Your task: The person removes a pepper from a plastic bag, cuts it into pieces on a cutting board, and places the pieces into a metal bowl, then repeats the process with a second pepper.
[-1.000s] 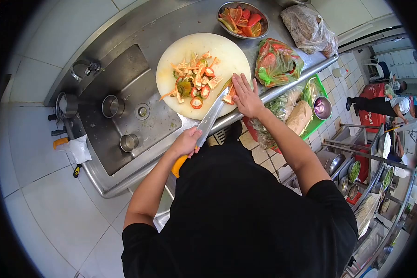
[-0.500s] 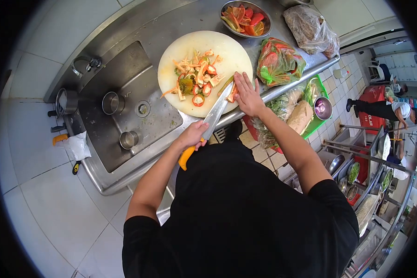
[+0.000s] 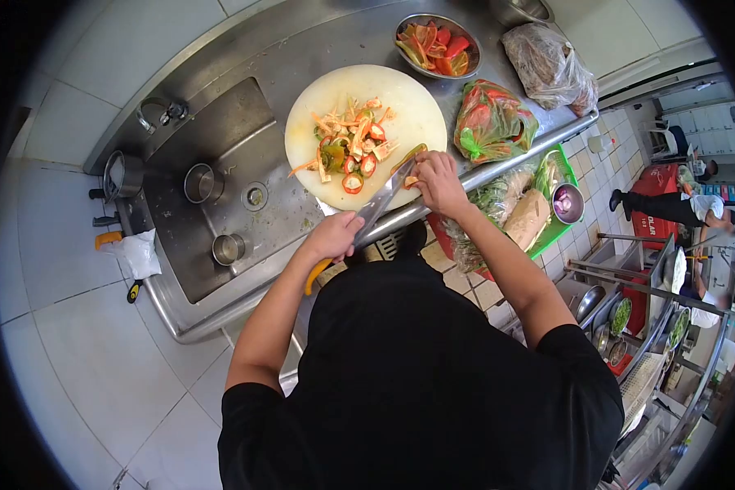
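Observation:
The orange-handled knife (image 3: 381, 198) is in my left hand (image 3: 335, 237), its blade slanting up over the near edge of the round white cutting board (image 3: 416, 98). My right hand (image 3: 441, 186) is at the board's near right edge, fingers curled around a pepper piece (image 3: 411, 180) beside the blade. A greenish strip (image 3: 416, 152) lies just beyond the knife tip. Pepper cores, red rings and orange strips (image 3: 358, 145) form a loose pile mid-board. Behind the board, a metal bowl (image 3: 403, 55) holds red and orange pepper pieces.
Left is a sink (image 3: 208, 278) with small metal pots and a faucet (image 3: 159, 114). Right are a bag of peppers (image 3: 490, 122), another wrapped bag (image 3: 543, 65), and a green crate (image 3: 565, 220) of vegetables below the counter edge. Far right, people stand near shelves.
My right hand has gone from lying flatter with extended fingers to curled around the piece. The knife has tilted, its handle moving slightly left and up. The whole view has shifted slightly.

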`<state>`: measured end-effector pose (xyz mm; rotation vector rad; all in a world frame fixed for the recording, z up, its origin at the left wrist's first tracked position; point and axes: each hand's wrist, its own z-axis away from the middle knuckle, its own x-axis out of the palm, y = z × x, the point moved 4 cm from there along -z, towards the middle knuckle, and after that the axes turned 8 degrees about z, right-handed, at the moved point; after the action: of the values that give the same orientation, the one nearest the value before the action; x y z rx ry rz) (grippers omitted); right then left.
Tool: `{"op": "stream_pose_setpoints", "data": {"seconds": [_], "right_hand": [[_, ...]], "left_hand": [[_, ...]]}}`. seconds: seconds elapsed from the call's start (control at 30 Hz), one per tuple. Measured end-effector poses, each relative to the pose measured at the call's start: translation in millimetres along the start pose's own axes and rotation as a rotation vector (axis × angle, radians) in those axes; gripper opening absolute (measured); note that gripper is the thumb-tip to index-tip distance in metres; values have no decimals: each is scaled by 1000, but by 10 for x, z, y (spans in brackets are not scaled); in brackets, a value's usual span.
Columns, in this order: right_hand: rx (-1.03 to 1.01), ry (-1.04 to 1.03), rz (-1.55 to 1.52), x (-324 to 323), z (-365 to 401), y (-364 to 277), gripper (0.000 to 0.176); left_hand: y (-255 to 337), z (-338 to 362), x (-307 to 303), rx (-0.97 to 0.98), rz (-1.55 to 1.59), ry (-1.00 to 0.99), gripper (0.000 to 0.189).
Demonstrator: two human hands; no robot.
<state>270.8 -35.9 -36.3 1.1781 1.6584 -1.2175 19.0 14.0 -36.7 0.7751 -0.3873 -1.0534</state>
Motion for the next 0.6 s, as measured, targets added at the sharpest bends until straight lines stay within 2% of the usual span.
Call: {"op": "stream_pose_setpoints", "data": {"seconds": [0.03,0.17,0.23,0.27,0.4,0.47,0.5,0.53,0.57,0.6], "right_hand": [[35,-60,-3,23,0,30,26],[104,-78,-43,44,-81,183,22],[480,17,-767,92,-153,361,15],[446,142,-843,50,-210,393,15],[413,156,-825,-420,-691,59,17],[273,76,-692,-568,-900,-142,34],[273,84,-689,-512,-905,-66,34],[226,41,-359,-368,-877,50,41],[175,-2,-27,-222,-836,166,49],[230,-78,83,-99,-703,248,48]], "left_hand": [[56,52,-44,6,-1,0,32],[102,195,-183,-29,-182,56,33],[57,131,-209,-14,-252,59,35],[40,109,-209,-7,-251,68,35],[40,54,-178,68,-339,115,34],[-10,18,-159,111,-401,132,34],[-36,20,-178,208,-456,198,34],[-41,52,-203,305,-509,264,33],[6,137,-238,312,-515,265,33],[78,264,-285,269,-492,238,33]]}}
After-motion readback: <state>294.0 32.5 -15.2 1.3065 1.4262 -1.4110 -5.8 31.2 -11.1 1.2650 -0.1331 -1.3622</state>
